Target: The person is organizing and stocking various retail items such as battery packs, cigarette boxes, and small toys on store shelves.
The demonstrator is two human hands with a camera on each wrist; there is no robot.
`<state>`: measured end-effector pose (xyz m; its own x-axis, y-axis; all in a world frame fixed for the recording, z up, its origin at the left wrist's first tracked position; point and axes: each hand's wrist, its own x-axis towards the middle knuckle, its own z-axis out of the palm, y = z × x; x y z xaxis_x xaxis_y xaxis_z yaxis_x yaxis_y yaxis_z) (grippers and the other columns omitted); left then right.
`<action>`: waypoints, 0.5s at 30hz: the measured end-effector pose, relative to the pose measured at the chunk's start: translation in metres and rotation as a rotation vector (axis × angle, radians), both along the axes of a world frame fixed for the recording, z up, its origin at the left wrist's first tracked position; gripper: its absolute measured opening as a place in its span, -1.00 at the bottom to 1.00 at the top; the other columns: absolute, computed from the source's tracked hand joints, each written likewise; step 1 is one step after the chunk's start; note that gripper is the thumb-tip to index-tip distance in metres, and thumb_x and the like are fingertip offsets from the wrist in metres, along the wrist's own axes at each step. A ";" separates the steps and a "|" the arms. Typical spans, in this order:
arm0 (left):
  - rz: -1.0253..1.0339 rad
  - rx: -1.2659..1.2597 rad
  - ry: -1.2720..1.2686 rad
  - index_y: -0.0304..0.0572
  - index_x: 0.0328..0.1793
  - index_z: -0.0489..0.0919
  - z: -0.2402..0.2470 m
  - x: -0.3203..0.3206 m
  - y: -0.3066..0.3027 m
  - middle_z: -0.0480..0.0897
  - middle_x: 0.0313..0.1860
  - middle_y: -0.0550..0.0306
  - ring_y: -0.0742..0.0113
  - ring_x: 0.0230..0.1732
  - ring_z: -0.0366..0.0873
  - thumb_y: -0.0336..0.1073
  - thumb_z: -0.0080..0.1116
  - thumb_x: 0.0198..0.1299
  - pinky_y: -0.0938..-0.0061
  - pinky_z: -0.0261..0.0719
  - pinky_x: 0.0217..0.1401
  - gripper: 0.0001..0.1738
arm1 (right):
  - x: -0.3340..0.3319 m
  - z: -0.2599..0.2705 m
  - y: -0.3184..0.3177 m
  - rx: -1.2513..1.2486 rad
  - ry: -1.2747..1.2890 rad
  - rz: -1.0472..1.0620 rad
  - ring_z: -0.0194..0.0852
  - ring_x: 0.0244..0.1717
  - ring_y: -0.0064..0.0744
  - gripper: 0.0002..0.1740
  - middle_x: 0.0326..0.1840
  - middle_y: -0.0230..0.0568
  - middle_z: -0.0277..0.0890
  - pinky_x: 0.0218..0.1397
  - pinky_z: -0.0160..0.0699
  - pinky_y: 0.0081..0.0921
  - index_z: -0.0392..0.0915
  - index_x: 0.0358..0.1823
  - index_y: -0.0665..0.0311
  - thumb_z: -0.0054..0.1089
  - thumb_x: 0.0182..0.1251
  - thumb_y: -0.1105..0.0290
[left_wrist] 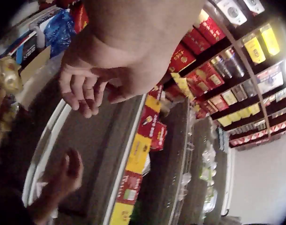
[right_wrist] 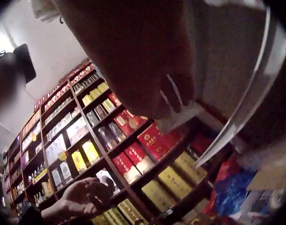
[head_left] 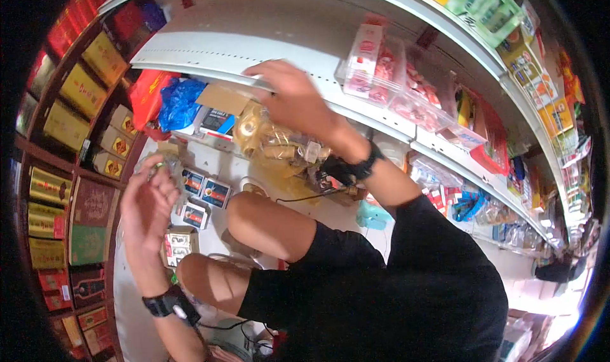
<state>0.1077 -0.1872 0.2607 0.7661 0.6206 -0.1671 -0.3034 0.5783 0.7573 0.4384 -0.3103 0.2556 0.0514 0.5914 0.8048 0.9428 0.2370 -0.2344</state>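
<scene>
In the head view my left hand [head_left: 152, 203] is raised over the floor, palm up with loosely bent fingers, near small dark-and-white boxes [head_left: 216, 193]. The left wrist view shows this hand [left_wrist: 110, 65] holding nothing. My right hand [head_left: 295, 101], slightly blurred, hangs before the edge of the bare-looking white shelf [head_left: 222, 44]; whether it touches the edge I cannot tell. Its fingers are partly extended, with no object visible in them. The right wrist view has it large and dark [right_wrist: 147, 61], with my left hand [right_wrist: 84, 199] lower down.
A blue plastic bag [head_left: 181, 105], a red bag [head_left: 149, 98] and an open carton [head_left: 222, 100] lie under the shelf, beside yellowish wrapped goods [head_left: 279, 146]. Clear bins of pink packets [head_left: 416, 108] stand on the shelf's right. A brown cabinet of boxed goods [head_left: 67, 140] is at left.
</scene>
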 end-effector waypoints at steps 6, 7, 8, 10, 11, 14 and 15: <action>-0.079 -0.100 0.111 -0.20 0.09 0.52 -0.061 0.088 -0.011 0.61 -0.28 0.18 0.38 -0.29 0.61 -0.27 0.06 0.37 0.54 0.60 -0.22 -0.75 | 0.045 0.019 -0.081 -0.163 -0.229 -0.544 0.57 -0.05 0.07 -0.55 -0.12 0.06 0.60 0.05 0.57 -0.17 0.52 0.10 0.36 0.31 0.13 0.52; -0.229 -0.108 0.048 -0.20 0.08 0.52 -0.081 0.105 -0.011 0.62 -0.24 0.19 0.38 -0.22 0.61 -0.26 0.09 0.35 0.48 0.60 -0.13 -0.74 | 0.046 0.015 -0.087 -0.324 -0.153 -0.623 0.57 -0.16 0.10 -0.59 -0.24 0.06 0.60 -0.02 0.56 -0.11 0.51 0.09 0.37 0.21 0.16 0.57; -0.229 -0.103 0.054 -0.20 0.08 0.52 -0.077 0.115 -0.017 0.62 -0.24 0.19 0.38 -0.22 0.61 -0.26 0.09 0.35 0.48 0.60 -0.13 -0.74 | 0.049 0.012 -0.086 -0.321 -0.146 -0.623 0.57 -0.16 0.10 -0.59 -0.24 0.06 0.60 -0.02 0.56 -0.11 0.51 0.09 0.37 0.21 0.16 0.57; -0.200 -0.036 0.187 -0.21 0.14 0.50 -0.070 0.133 -0.038 0.64 -0.15 0.12 0.32 -0.10 0.61 -0.24 0.09 0.36 0.40 0.57 0.02 -0.69 | 0.053 0.006 -0.079 -0.273 -0.146 -0.622 0.57 -0.24 0.09 -0.60 -0.33 0.04 0.59 -0.10 0.54 -0.07 0.52 0.05 0.36 0.13 0.12 0.63; -0.204 -0.035 0.193 -0.21 0.14 0.50 -0.067 0.141 -0.046 0.64 -0.15 0.12 0.32 -0.10 0.61 -0.24 0.09 0.36 0.40 0.57 0.02 -0.69 | 0.054 0.000 -0.078 -0.273 -0.140 -0.626 0.57 -0.24 0.09 -0.60 -0.33 0.04 0.59 -0.10 0.54 -0.07 0.52 0.05 0.36 0.13 0.12 0.63; -0.241 0.055 0.159 -0.22 0.23 0.46 -0.054 0.165 -0.066 0.63 0.00 0.00 0.16 0.06 0.62 -0.11 0.07 0.38 0.27 0.55 0.15 -0.57 | 0.048 -0.006 -0.073 -0.140 -0.107 -0.379 0.56 -0.23 0.06 -0.59 -0.36 0.00 0.59 -0.09 0.50 -0.10 0.52 0.02 0.35 0.11 0.06 0.67; -0.246 0.063 0.140 -0.21 0.29 0.43 -0.044 0.172 -0.071 0.61 0.05 -0.05 0.11 0.11 0.60 -0.05 0.06 0.40 0.24 0.54 0.17 -0.52 | 0.036 -0.005 -0.069 -0.149 -0.114 -0.344 0.55 -0.21 0.04 -0.58 -0.34 -0.01 0.59 -0.08 0.49 -0.14 0.53 0.01 0.36 0.14 0.04 0.66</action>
<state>0.2798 -0.2584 0.2165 0.8672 0.4311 -0.2494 -0.0492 0.5724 0.8185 0.4744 -0.3794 0.2505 0.1823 0.6661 0.7233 0.9832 -0.1266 -0.1312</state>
